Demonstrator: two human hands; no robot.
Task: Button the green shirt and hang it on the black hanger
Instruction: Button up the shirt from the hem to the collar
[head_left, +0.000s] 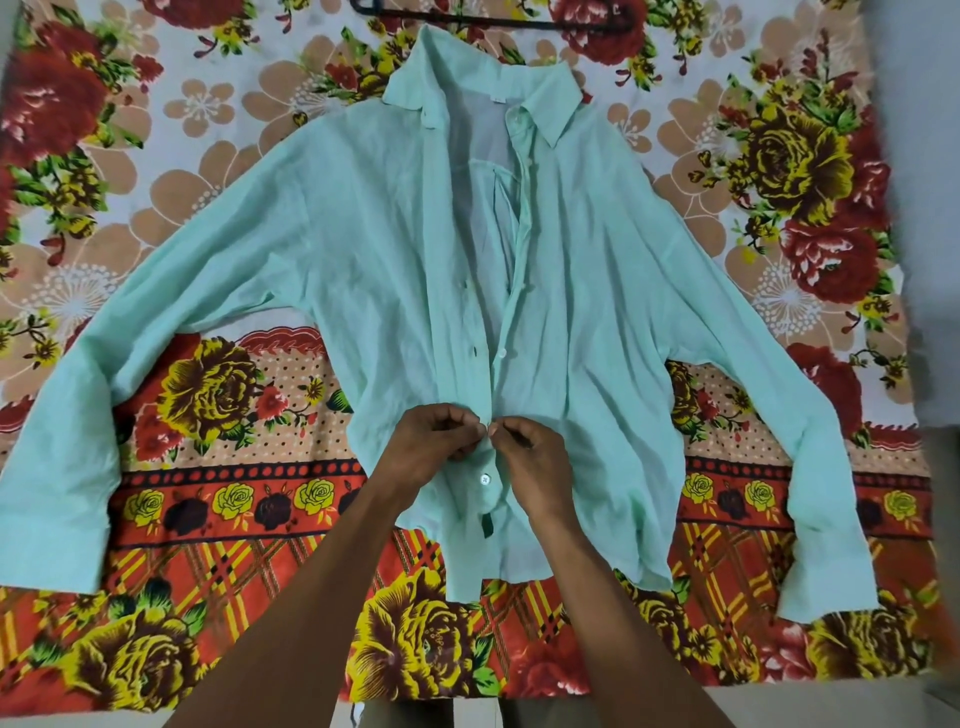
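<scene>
Just below the hands, one white button (485, 478) is seen fastened near the hem, so the buttoning step is judged to be under way and still near its start. The left hand (434, 434) and the right hand (530, 451) are brought together at the placket, fingertips almost touching; the edge of each front panel is pinched, and a small white button appears to be held between them, though whether it has passed its hole cannot be told. The green shirt (363, 249) is laid flat on the floral bedsheet (218, 395), collar away from the hands, sleeves spread to either side. Just beyond the hands another button (502, 353) is left undone, and above it the fronts gape open. The next move is judged to call for the button to be pushed fully through, then the hands shifted upward. Farthest from the hands, past the collar, the black hanger (493, 21) is lying untouched.
</scene>
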